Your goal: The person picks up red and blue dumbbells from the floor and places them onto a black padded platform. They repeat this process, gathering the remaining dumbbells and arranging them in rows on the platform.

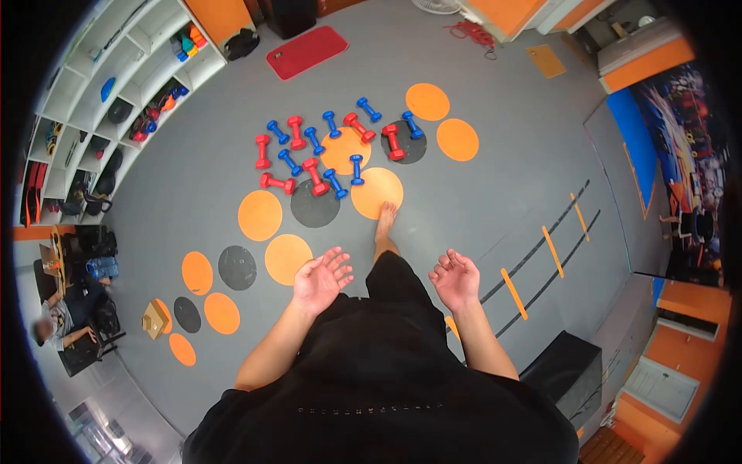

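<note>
My left hand (322,280) is raised in front of my body, palm up, its fingers spread and nothing in it. Across from it, my right hand (454,280) is also empty, with the fingers loosely curled and apart. Beyond both hands, several red dumbbells (315,176) and blue dumbbells (356,169) lie scattered on the grey floor (502,201). Some rest on or over the orange and black floor circles. My bare foot (386,220) stands at the edge of an orange circle (376,190). Neither hand touches a dumbbell.
White shelves (77,116) with gym gear line the left wall. A person (66,321) sits at the far left, near a cardboard box (155,319). At the back lies a red mat (308,52). Ladder markings (553,251) cross the floor on the right, near a black padded block (563,365).
</note>
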Motion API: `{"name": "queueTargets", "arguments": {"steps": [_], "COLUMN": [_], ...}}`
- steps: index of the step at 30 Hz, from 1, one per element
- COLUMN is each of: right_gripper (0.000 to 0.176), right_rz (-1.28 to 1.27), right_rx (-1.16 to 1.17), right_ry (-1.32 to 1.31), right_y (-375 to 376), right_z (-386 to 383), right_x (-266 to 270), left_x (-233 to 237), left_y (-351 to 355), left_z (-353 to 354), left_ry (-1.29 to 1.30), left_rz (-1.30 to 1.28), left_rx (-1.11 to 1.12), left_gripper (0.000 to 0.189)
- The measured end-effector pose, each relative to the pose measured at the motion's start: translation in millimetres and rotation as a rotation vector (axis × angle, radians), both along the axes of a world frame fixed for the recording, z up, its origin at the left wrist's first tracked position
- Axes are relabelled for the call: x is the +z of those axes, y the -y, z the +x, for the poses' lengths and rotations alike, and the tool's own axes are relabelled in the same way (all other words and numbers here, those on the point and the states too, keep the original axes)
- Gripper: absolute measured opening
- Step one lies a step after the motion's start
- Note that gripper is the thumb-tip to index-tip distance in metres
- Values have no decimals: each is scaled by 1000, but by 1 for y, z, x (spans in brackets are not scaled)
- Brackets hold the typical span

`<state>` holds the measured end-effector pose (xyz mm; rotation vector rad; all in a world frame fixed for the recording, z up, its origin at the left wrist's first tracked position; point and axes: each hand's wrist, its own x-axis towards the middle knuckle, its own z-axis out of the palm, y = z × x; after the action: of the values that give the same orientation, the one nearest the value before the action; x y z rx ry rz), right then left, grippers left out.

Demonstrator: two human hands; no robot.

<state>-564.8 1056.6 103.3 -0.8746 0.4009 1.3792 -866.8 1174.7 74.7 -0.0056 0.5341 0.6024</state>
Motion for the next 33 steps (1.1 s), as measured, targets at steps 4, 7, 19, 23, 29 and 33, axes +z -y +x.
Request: {"name": "queueTargets", "arguments": {"steps": [4,7,19,23,29,33], "right_gripper": [12,14,14,41,66,54], "right_rz": [-145,-339,-699,-701,-792,-831], "right_rx": [101,272,878,1258,1199,1379], "right_ry": [-83,-18,325,1026,1231,1101], "right_y": [-109,-184,-358,-406,-480,-485], "right_z": [45,59,46,22,-26,-14], "right_x": [-93,-160,-528,-684,-788,-794], "left_x": [-20,-51,-636,-722,-785,-796], "left_y": [-74,-140,-253,-320,-343,-338], "left_z": [32,58,61,101,127,104], "left_ry": [-155,-278,-1376,-1517,-1749,-1687], "left_rz": [-63,-58,548,210,110,304], "left_rx": [33,54,-615,-463,-657,-651], "left_gripper": [41,40,43,37,49,54]}}
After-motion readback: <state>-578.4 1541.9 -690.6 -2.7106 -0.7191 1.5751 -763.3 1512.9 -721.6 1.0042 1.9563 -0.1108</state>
